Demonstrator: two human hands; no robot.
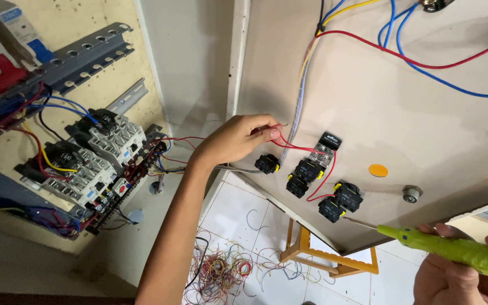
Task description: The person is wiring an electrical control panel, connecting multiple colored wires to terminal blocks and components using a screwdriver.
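Against cabinet door point(425, 113), hands pinch red wire point(289, 146), grip screwdriver point(453, 248).

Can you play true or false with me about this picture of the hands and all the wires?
1. The left hand pinches a thin red wire. True.
2. The right hand holds a blue hammer. False: it holds a green screwdriver.
3. The screwdriver's metal tip points toward the black switch blocks on the panel door. True.
4. The floor is bare. False: a tangle of wire scraps lies on the white tiles.
5. A wooden stool stands below the door. True.
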